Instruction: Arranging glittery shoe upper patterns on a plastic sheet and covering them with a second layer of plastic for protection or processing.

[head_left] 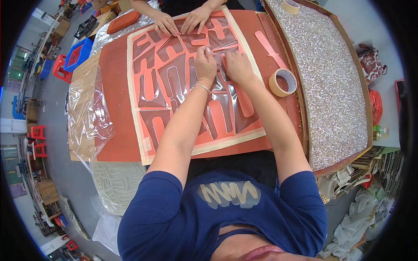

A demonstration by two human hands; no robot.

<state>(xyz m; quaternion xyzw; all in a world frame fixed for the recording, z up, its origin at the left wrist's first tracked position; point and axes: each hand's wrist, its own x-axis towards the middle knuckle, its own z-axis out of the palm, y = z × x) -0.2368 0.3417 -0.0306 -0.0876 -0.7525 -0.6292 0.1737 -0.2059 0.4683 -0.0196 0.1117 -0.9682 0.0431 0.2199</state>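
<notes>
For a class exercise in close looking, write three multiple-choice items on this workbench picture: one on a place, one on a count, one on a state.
1. Where does the tape roll lie?
A. Right of the person's right hand
B. On the floor
C. On the blue crate

2. How many hands touch the taped clear film?
A. One
B. Two
C. Four

3. How is the left hand?
A. Flat and open
B. Fingers pinched on the film
C. Raised off the board

Answers: 1 A, the roll sits on the red board beside that hand. 2 C, the co-worker's hands press the far edge too. 3 B, its fingers are bunched at the film.
</notes>
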